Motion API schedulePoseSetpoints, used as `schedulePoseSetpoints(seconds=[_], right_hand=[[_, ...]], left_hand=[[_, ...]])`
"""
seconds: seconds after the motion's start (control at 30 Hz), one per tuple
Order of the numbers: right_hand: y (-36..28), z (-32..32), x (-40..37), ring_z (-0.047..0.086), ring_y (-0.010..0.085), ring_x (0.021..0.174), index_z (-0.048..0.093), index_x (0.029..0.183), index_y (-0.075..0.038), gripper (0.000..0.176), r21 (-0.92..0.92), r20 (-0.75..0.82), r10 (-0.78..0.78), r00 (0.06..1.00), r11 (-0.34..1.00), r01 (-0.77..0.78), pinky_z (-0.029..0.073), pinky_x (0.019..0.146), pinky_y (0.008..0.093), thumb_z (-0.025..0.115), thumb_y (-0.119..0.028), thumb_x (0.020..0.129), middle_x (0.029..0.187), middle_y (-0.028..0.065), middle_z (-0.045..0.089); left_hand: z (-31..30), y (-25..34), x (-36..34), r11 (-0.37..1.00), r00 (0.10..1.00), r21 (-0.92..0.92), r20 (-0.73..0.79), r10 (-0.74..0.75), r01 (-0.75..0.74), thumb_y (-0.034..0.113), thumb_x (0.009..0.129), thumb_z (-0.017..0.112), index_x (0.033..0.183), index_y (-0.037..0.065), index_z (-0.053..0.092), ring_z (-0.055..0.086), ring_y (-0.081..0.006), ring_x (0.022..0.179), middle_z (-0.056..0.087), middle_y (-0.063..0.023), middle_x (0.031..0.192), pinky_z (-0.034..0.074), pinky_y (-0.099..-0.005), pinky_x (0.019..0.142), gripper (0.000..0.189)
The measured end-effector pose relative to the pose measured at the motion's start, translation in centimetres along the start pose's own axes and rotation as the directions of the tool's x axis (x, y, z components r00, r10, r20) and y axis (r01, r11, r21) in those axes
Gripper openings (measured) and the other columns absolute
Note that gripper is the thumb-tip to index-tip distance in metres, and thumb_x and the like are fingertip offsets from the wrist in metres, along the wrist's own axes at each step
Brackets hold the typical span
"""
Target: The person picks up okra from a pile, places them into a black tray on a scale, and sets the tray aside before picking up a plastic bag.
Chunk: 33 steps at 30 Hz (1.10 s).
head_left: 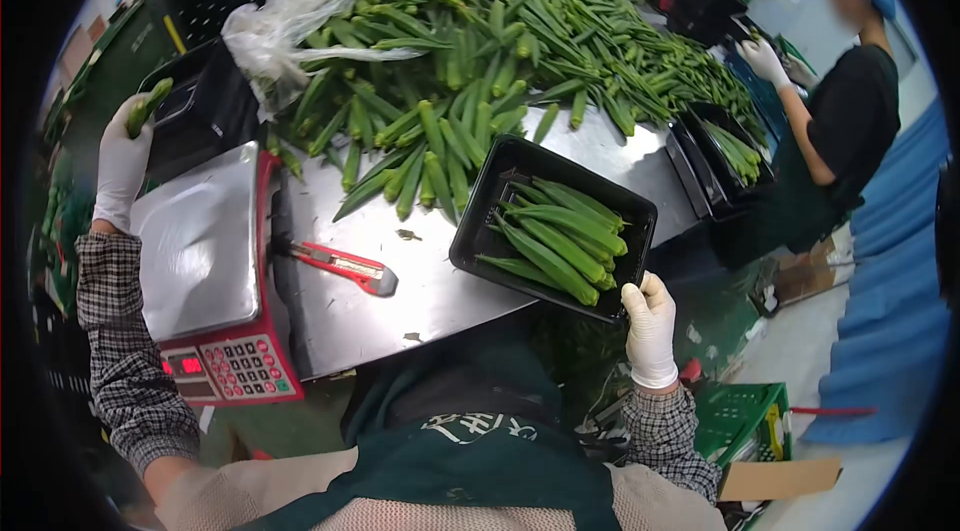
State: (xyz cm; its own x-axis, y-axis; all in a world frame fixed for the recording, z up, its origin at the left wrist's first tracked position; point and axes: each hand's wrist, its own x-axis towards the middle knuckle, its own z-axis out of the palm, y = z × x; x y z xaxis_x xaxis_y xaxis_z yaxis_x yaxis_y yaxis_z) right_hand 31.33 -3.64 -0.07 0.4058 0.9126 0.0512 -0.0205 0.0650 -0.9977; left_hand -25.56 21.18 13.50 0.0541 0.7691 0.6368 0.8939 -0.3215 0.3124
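Note:
At the far left, beyond the scale, my gloved left hand is closed on an okra pod. My gloved right hand pinches the near right corner of a black plastic tray, thumb and fingers on its rim. Several okra pods lie side by side in that tray, which is tilted over the table's front edge. Behind it a large heap of okra spreads over the metal table. A red and silver digital scale stands between my left arm and the tray.
A red utility knife lies on the table beside the scale. Clear plastic film covers the heap's left edge. At right, a co-worker stands near another black tray with okra. A green crate sits low at right.

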Motion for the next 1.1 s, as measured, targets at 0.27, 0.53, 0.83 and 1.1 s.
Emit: schedulePoseSetpoints(seconds=[0.27, 0.53, 0.83, 1.1], right_hand=[[1.7, -2.2, 1.1, 0.038, 0.002, 0.069, 0.059, 0.091, -0.002, 0.008, -0.09, -0.172, -0.053, 0.984, 0.995, 0.038, 0.033, 0.063, 0.017, 0.055, -0.009, 0.088, 0.078, -0.0073, 0.047], [2.9, -3.1, 2.5, 0.038, 0.0022, 0.068, 0.059, 0.091, -0.002, 0.009, -0.055, -0.315, -0.09, 0.945, 0.996, 0.076, 0.033, 0.062, 0.0174, 0.055, -0.01, 0.088, 0.077, -0.007, 0.047], [3.9, -4.3, 3.2, 0.041, 0.0026, 0.07, 0.06, 0.091, -0.003, 0.008, 0.026, -0.387, -0.073, 0.919, 0.996, 0.09, 0.036, 0.064, 0.0179, 0.054, -0.008, 0.09, 0.079, -0.0058, 0.051], [4.1, -4.6, 3.7, 0.048, 0.0042, 0.068, 0.057, 0.088, -0.004, 0.008, 0.087, -0.418, 0.006, 0.908, 0.996, 0.033, 0.046, 0.061, 0.0226, 0.055, -0.012, 0.09, 0.077, -0.0045, 0.052]], left_hand=[[1.8, -4.8, 0.5, 0.997, 0.966, 0.006, 0.245, -0.077, 0.078, -0.002, 0.08, 0.056, 0.113, -0.002, 0.056, 0.059, -0.0195, 0.098, 0.063, -0.0123, 0.103, 0.042, -0.028, 0.089, 0.033], [2.7, -5.5, 1.0, 0.996, 0.985, 0.089, 0.172, -0.009, -0.007, -0.002, 0.08, 0.059, 0.108, 0.0, 0.056, 0.059, -0.0199, 0.088, 0.062, -0.0125, 0.094, 0.044, -0.0292, 0.081, 0.029], [1.4, -5.4, 1.3, 0.998, 0.982, 0.026, 0.183, -0.053, 0.049, -0.005, 0.076, 0.059, 0.104, 0.001, 0.056, 0.055, -0.0146, 0.084, 0.06, -0.0052, 0.089, 0.043, -0.0258, 0.079, 0.028], [-0.6, -6.5, 3.0, 0.998, 0.995, 0.036, 0.088, -0.049, 0.046, -0.001, 0.082, 0.057, 0.109, 0.001, 0.057, 0.056, -0.0105, 0.09, 0.061, -0.0032, 0.097, 0.042, -0.0234, 0.083, 0.028]])
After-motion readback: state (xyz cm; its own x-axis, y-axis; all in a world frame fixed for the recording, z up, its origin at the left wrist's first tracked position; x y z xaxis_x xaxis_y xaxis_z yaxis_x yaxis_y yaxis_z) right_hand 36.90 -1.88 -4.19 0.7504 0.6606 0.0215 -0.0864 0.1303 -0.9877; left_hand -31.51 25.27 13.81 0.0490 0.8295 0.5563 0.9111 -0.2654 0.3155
